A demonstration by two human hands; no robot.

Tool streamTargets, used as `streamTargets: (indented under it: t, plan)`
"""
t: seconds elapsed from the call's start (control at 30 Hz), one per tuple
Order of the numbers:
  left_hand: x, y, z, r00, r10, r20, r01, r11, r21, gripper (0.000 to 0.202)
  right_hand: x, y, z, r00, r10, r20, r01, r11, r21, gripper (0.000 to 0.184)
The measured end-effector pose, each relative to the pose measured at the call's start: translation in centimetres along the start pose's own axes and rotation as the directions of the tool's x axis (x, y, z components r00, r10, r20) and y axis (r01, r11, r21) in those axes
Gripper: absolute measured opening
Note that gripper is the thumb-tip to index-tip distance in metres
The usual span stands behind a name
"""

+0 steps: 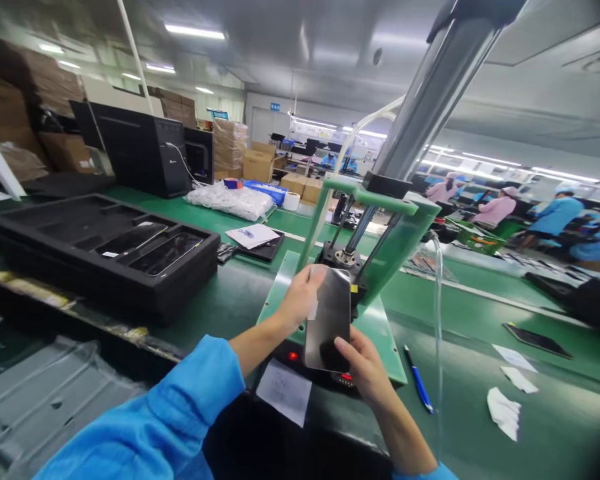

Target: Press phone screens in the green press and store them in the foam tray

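Observation:
A dark, glossy phone screen panel (330,313) is held up between my two hands, its long side roughly upright. My left hand (303,297) grips its upper left edge, with a small whitish tab showing by the fingers. My right hand (363,360) pinches the lower right corner, thumb on the front face. Whether the panel is a bare screen or a whole phone I cannot tell. Right behind it stands a green press machine (385,247) with metal rods; a red light glows on its front.
To the left lies a black foam tray (180,293) holding dark screens. A blue pen (420,380), paper scraps (504,412) and another dark panel (537,339) lie on the right. A clear hose (438,313) hangs beside the press. Several people sit farther back.

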State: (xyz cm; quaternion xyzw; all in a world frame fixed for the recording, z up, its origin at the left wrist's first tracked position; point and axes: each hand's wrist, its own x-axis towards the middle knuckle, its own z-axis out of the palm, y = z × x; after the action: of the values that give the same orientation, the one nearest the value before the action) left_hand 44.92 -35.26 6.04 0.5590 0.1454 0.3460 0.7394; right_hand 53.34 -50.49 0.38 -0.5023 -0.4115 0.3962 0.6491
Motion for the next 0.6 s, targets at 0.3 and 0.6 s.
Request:
streamTargets:
  t: [0.3,0.6]
  plan:
    - [-1.3,-3.0,-1.8,0.903,-0.161,0.398,0.146,0.987,0.068,0.068,-0.1,-0.8,-4.2,0.999,0.043,-0.009,-0.043,0.999,0.015,0.031]
    - [-1.2,-3.5,-2.1,0.931,-0.187,0.314,0.17,0.982,0.08,0.045,-0.5,-1.0,-4.8,0.994,0.103,0.043,-0.101,0.994,-0.031,0.033]
